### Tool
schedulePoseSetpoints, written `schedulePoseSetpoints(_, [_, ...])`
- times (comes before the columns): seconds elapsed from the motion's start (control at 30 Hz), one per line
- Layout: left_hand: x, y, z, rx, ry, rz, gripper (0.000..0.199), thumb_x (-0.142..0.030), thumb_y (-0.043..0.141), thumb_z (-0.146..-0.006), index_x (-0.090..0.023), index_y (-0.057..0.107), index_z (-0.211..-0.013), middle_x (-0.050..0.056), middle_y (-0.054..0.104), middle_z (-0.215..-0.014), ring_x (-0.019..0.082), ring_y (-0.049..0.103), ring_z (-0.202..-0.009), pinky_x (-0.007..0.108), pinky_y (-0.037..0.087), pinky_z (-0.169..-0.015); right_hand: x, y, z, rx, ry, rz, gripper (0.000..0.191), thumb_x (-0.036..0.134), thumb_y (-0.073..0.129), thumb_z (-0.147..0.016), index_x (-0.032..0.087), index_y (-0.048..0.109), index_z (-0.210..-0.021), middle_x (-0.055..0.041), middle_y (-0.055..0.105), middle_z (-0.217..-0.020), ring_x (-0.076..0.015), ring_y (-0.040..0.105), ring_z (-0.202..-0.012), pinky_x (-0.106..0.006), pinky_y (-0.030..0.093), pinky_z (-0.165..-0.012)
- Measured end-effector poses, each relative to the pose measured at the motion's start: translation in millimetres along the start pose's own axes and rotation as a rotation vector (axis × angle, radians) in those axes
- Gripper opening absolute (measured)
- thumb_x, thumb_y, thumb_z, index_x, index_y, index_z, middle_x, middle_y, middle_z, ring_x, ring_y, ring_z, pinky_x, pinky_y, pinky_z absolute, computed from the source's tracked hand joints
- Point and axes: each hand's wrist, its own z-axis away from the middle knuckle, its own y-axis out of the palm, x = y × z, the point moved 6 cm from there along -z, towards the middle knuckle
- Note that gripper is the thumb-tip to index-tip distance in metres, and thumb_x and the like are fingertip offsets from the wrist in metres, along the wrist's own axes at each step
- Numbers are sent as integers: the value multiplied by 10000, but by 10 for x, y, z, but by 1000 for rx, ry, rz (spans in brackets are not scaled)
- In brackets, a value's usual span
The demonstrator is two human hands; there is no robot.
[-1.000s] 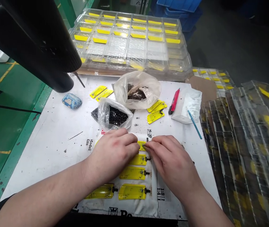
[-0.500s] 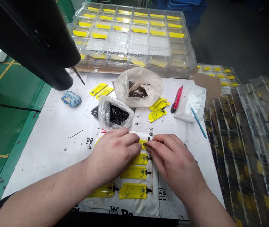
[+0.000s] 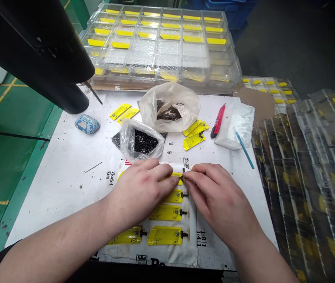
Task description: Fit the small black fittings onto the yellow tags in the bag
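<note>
My left hand point(image 3: 145, 190) lies over the topmost yellow plate point(image 3: 179, 182) of the right column, fingers curled and thumb and forefinger at its right part. At that plate's right end, my right hand point(image 3: 219, 196) pinches a small black part, mostly hidden by the fingertips. Below are more yellow plates point(image 3: 165, 212), each with a small black clip point(image 3: 183, 212) at its right end. They rest on a white cloth pad point(image 3: 182, 253). Another yellow plate point(image 3: 127, 236) shows at lower left, partly covered by my left forearm.
Beyond my hands stand a bag of black bits point(image 3: 145, 142) and a bag of dark parts point(image 3: 170, 112). Loose yellow plates point(image 3: 194, 140), a red cutter point(image 3: 218, 121) and a white block point(image 3: 235, 125) lie around. A black electric screwdriver point(image 3: 64, 59) hangs at left; clear trays point(image 3: 158, 51) stand behind.
My right fingertips have shifted slightly at the end of the top plate. My left hand stays on it; the whole view has moved a little.
</note>
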Motion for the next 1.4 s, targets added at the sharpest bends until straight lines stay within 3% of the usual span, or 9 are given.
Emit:
schedulePoseSetpoints(0.37, [-101, -13, -44, 65, 42, -141, 260, -233, 598, -1119, -220, 739, -1337, 64, 752, -1148, 255, 612, -936, 411, 466, -742, -119, 12, 46, 47, 22, 30, 121, 222, 649, -1129, 214, 757, -1182, -83, 742, -1155, -284, 666, -1060, -486, 574, -948])
schedulePoseSetpoints(0.87, [-158, -16, -48, 76, 71, -204, 176, -240, 682, -1071, -214, 749, -1232, 44, 727, -1081, 243, 608, -903, 438, 465, -734, -88, 58, -33, 40, -100, 52, 84, 203, 624, -1144, 200, 703, -1115, -90, 755, -1112, -272, 686, -1038, -465, 578, -961])
schedulePoseSetpoints(1.1, [-159, -27, -41, 62, 64, -209, 191, -256, 643, -1103, -207, 764, -1243, 41, 732, -1089, 254, 629, -920, 440, 454, -723, 6, 6, -7, 50, -155, -30, 176, 152, 633, -1118, 206, 740, -1247, -91, 777, -1204, -274, 706, -1086, -482, 614, -961])
schedulePoseSetpoints(1.23, [-144, -38, -42, 86, 53, -203, 213, -263, 627, -1116, -209, 762, -1272, 54, 742, -1143, 250, 638, -948, 425, 457, -724, -29, -114, 21, 26, -24, -165, 223, 234, 672, -1111, 273, 767, -1309, -70, 786, -1244, -261, 742, -1107, -458, 635, -988])
schedulePoseSetpoints(1.33, [-125, -46, -34, 93, 36, -185, 210, -267, 653, -1106, -222, 763, -1280, 50, 747, -1149, 242, 638, -955, 413, 463, -730, -156, -195, 73, -52, 238, -442, 131, 351, 774, -1063, 290, 808, -1175, -50, 812, -1122, -232, 776, -957, -368, 668, -844])
schedulePoseSetpoints(1.4, [-115, -50, -23, 90, 31, -172, 210, -267, 668, -1099, -228, 768, -1279, 46, 753, -1148, 240, 639, -951, 413, 466, -734, -244, -176, 133, -70, 402, -662, 179, 420, 858, -1000, 278, 821, -1102, -48, 816, -1020, -221, 771, -855, -329, 666, -741])
